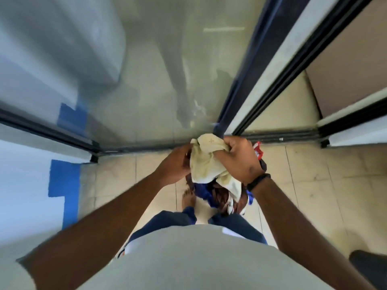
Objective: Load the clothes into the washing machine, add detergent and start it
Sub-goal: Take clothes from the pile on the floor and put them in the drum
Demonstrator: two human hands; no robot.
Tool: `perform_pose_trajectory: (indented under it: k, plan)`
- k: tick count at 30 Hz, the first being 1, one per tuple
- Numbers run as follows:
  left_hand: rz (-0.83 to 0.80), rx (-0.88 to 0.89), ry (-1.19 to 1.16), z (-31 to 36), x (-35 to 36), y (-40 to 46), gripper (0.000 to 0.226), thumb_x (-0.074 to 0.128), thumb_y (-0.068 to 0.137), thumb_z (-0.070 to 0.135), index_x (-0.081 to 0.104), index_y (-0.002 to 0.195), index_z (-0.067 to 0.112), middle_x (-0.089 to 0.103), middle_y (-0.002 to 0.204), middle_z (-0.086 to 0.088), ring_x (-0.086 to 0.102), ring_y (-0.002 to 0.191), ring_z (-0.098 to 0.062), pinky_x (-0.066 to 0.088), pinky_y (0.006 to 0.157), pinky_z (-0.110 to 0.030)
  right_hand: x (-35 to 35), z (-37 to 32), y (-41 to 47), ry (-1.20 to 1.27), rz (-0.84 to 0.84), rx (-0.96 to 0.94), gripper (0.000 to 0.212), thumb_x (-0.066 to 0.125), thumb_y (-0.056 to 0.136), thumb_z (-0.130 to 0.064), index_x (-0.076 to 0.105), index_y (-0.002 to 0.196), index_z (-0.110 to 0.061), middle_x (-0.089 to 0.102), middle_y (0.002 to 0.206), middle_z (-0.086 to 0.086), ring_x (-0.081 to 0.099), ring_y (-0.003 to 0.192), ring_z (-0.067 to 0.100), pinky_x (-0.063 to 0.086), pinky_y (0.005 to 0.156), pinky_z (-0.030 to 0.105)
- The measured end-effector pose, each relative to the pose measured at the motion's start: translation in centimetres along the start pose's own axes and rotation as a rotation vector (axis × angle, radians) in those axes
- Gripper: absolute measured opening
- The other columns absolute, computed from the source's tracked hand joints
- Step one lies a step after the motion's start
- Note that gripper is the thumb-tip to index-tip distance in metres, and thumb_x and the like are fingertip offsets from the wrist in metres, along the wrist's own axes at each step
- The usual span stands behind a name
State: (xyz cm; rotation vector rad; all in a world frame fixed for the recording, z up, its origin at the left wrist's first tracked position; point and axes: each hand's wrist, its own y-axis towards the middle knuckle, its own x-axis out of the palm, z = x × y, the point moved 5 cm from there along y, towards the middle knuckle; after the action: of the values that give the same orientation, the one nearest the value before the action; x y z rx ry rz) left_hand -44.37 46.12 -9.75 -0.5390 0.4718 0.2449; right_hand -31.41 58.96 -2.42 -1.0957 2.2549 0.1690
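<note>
I hold a bundle of clothes point(209, 168) in front of me above the tiled floor. A cream cloth lies on top of it, with blue, brown and red pieces hanging below. My right hand point(238, 158) grips the bundle's upper right side, fingers curled into the cream cloth. My left hand point(176, 164) holds the bundle's left side, its fingertips hidden behind the fabric. A pale grey-white appliance body point(58, 49), blurred, stands at the upper left beyond the door track. I cannot tell whether it is the washing machine.
A dark sliding-door track point(146, 146) crosses the floor just ahead of my bare feet. A dark door frame point(261, 80) rises on the right. Blue tape point(62, 181) marks the white wall at left. A wet grey floor point(167, 80) lies beyond the track.
</note>
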Motion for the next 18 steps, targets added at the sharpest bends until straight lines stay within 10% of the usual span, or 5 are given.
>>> perform_pose_trajectory:
  k: [5,11,18]
  plan:
    - [0.281,0.252,0.166,4.1,-4.0,-1.1,0.053,0.057,0.080,0.041,0.061,0.132,0.029,0.054,0.137,0.002,0.043,0.132,-0.022,0.038,0.108,-0.038,-0.2,-4.9,1.2,-0.086,-0.187,-0.159,0.032,0.070,0.084,-0.022,0.050,0.060,-0.026,0.047,0.060,-0.009,0.046,0.056,0.003,0.035,0.054,0.020]
    - [0.559,0.036,0.053,3.4,-5.2,-4.2,0.010,0.062,0.095,0.025,0.065,0.093,0.016,0.066,0.087,-0.001,0.060,0.086,-0.021,0.051,0.074,-0.039,-4.1,-3.0,1.8,-0.389,-0.254,-0.222,0.024,0.070,0.085,-0.025,0.051,0.070,-0.028,0.052,0.074,-0.008,0.050,0.068,0.012,0.036,0.057,0.024]
    - [0.721,0.007,0.019,6.8,-2.5,-8.2,0.034,0.042,0.094,0.059,0.046,0.087,0.026,0.055,0.067,0.003,0.058,0.063,-0.019,0.051,0.052,-0.042,-3.5,4.7,-1.3,-0.332,-0.394,-0.231,0.017,0.068,0.087,-0.024,0.055,0.097,-0.024,0.057,0.088,-0.007,0.056,0.083,0.018,0.043,0.070,0.032]
